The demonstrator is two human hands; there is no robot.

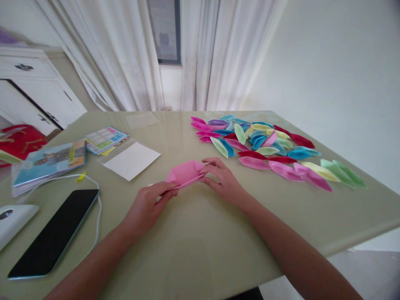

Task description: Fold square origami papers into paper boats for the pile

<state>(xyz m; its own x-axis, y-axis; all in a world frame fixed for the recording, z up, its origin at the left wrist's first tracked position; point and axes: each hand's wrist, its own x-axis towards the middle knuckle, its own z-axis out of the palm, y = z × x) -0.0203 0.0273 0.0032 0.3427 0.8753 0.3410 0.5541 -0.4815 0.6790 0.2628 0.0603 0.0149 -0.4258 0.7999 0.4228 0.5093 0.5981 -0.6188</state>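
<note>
A pink sheet of folded paper [185, 172] is held between my two hands, a little above the middle of the table. My left hand [153, 203] pinches its left end between thumb and fingers. At the right end, my right hand [221, 180] grips the edge with thumb and fingertips. The near edge of the paper is folded into a narrow strip. Several folded paper pieces [256, 141] in pink, red, blue, green, yellow and purple lie spread at the back right, beyond my right hand.
On the left of the table [187, 250] lie a black-screened phone [56, 233], a white cable [99, 216], a white device [15, 221] and booklets [51, 160]. A white sheet [133, 161] rests behind my left hand. Curtains hang behind the table.
</note>
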